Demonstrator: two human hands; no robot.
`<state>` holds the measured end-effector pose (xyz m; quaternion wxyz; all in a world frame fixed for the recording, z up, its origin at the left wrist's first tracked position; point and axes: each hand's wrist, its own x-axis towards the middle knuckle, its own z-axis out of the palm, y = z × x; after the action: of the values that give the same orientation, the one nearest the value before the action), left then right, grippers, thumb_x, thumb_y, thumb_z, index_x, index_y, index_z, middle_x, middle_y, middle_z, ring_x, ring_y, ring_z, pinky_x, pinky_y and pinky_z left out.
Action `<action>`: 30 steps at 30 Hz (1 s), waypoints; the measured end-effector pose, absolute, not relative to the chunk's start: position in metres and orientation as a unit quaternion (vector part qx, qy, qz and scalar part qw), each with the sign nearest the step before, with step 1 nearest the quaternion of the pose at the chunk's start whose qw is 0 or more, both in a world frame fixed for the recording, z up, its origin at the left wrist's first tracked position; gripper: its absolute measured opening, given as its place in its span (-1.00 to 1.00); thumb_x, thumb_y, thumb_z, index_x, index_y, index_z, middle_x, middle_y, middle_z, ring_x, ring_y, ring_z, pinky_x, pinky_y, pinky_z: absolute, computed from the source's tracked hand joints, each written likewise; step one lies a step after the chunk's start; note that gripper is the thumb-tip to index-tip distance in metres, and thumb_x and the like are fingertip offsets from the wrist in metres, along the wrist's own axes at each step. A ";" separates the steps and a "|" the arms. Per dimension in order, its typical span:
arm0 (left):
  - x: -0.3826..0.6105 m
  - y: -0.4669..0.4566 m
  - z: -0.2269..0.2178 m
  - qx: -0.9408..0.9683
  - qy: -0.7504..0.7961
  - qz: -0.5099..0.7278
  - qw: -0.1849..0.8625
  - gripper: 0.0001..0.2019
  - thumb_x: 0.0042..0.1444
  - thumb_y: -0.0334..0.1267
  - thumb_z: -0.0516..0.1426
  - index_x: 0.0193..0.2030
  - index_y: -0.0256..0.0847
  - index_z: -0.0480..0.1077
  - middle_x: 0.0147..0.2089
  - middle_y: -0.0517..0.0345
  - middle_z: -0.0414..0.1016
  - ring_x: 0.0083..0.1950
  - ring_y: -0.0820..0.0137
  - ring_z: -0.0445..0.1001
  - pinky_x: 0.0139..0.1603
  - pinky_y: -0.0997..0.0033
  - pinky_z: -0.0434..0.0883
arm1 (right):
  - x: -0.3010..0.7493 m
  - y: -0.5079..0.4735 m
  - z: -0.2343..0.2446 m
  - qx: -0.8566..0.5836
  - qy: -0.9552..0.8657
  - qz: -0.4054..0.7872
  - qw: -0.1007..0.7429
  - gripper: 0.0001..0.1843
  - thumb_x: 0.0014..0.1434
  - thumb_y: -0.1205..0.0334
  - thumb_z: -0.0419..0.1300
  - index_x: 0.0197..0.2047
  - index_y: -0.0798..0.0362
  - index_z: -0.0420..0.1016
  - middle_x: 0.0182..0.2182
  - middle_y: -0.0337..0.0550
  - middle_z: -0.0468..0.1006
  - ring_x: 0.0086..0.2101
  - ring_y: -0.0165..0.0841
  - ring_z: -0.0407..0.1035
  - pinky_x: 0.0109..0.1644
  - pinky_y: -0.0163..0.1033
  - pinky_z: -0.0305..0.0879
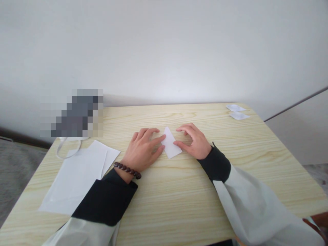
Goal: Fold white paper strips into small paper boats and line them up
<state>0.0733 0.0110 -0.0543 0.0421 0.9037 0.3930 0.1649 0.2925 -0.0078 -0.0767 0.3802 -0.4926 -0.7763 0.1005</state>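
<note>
A small folded piece of white paper [171, 145] lies on the light wooden table [179, 191], between my two hands. My left hand [143, 150] lies flat with its fingers stretched out, the fingertips pressing on the paper's left edge. A dark bead bracelet [127, 169] circles that wrist. My right hand [193, 140] rests on the table with its fingers curved and slightly apart, the thumb tip touching the paper's right edge. Neither hand has lifted the paper.
A stack of white sheets [77, 177] lies at the left, with a white cord loop [67, 150] behind it. Two small folded paper pieces [237, 112] sit at the far right corner. A blurred dark object [74, 114] stands at the back left, against the wall.
</note>
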 end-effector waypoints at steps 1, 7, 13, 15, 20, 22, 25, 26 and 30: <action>0.073 0.011 -0.054 0.901 0.400 0.166 0.036 -0.69 0.18 -0.15 0.06 0.04 -0.06 0.43 0.14 0.02 0.36 0.12 0.11 0.27 0.03 0.02 0.31 | 0.293 -0.008 -0.076 -0.469 -0.797 0.107 0.365 -0.63 0.05 0.03 0.28 -0.12 0.03 0.43 -0.18 -0.05 0.44 -0.19 -0.25 0.34 -0.08 -0.12 0.32; 0.073 0.012 -0.058 0.906 0.379 0.182 0.043 -0.69 0.19 -0.19 0.05 0.03 -0.18 0.42 0.15 0.03 0.40 0.18 0.16 0.28 0.10 0.07 0.28 | 0.295 -0.008 -0.075 -0.399 -0.852 0.120 0.318 -0.58 -0.08 -0.07 0.35 -0.19 -0.01 0.55 -0.18 -0.09 0.47 -0.23 -0.28 0.31 -0.08 -0.11 0.29; 0.072 0.014 -0.059 0.909 0.370 0.186 0.044 -0.66 0.21 -0.18 0.03 0.07 -0.25 0.38 0.16 -0.02 0.40 0.23 0.16 0.26 0.13 0.08 0.27 | 0.292 -0.008 -0.071 -0.383 -0.853 0.105 0.339 -0.81 0.18 0.10 0.18 -0.36 -0.04 0.57 -0.35 -0.15 0.53 -0.33 -0.34 0.33 -0.19 -0.18 0.31; 0.072 0.013 -0.059 0.910 0.367 0.186 0.044 -0.63 0.21 -0.15 0.05 0.10 -0.25 0.35 0.17 -0.02 0.38 0.24 0.15 0.25 0.15 0.07 0.26 | 0.290 -0.008 -0.070 -0.397 -0.841 0.096 0.355 -0.81 0.21 0.15 0.14 -0.35 -0.01 0.55 -0.36 -0.14 0.54 -0.33 -0.34 0.35 -0.18 -0.17 0.31; 0.074 0.012 -0.059 0.924 0.326 0.198 0.039 -0.71 0.21 -0.14 0.06 0.03 -0.10 0.43 0.14 0.07 0.42 0.25 0.18 0.26 0.13 0.11 0.29 | 0.288 -0.010 -0.071 -0.442 -0.805 0.105 0.381 -0.81 0.24 0.22 0.10 -0.37 0.07 0.47 -0.37 -0.08 0.51 -0.29 -0.31 0.36 -0.15 -0.17 0.29; 0.077 0.010 -0.061 0.924 0.320 0.209 0.025 -0.76 0.23 -0.16 0.05 -0.07 -0.09 0.48 0.09 0.09 0.47 0.21 0.20 0.32 0.09 0.16 0.33 | 0.286 -0.009 -0.072 -0.469 -0.787 0.125 0.381 -0.80 0.24 0.23 0.09 -0.39 0.08 0.44 -0.39 -0.08 0.49 -0.30 -0.31 0.35 -0.16 -0.18 0.29; 0.082 0.007 -0.063 0.912 0.333 0.240 -0.004 -0.80 0.22 -0.23 0.05 -0.19 -0.13 0.52 -0.02 0.10 0.54 0.10 0.23 0.43 0.00 0.22 0.38 | 0.285 -0.009 -0.070 -0.494 -0.766 0.152 0.381 -0.77 0.25 0.21 0.07 -0.43 0.07 0.39 -0.43 -0.12 0.46 -0.34 -0.34 0.34 -0.21 -0.21 0.28; 0.084 0.006 -0.064 0.908 0.336 0.249 -0.011 -0.81 0.22 -0.25 0.06 -0.22 -0.14 0.52 -0.06 0.10 0.56 0.07 0.25 0.45 -0.03 0.24 0.39 | 0.285 -0.009 -0.070 -0.498 -0.763 0.158 0.381 -0.76 0.25 0.21 0.07 -0.44 0.06 0.39 -0.44 -0.13 0.46 -0.35 -0.34 0.34 -0.22 -0.21 0.28; 0.086 0.004 -0.063 0.891 0.366 0.267 -0.019 -0.82 0.18 -0.29 0.07 -0.34 -0.16 0.51 -0.19 0.11 0.58 -0.03 0.28 0.50 -0.11 0.27 0.41 | 0.286 -0.009 -0.069 -0.480 -0.773 0.178 0.375 -0.80 0.24 0.20 0.08 -0.38 0.05 0.44 -0.38 -0.12 0.47 -0.31 -0.34 0.36 -0.18 -0.20 0.30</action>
<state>0.0865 0.0036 -0.0630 -0.0187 0.8915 0.3657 0.2667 0.2862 -0.0090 -0.0687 0.3750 -0.4803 -0.7727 0.1780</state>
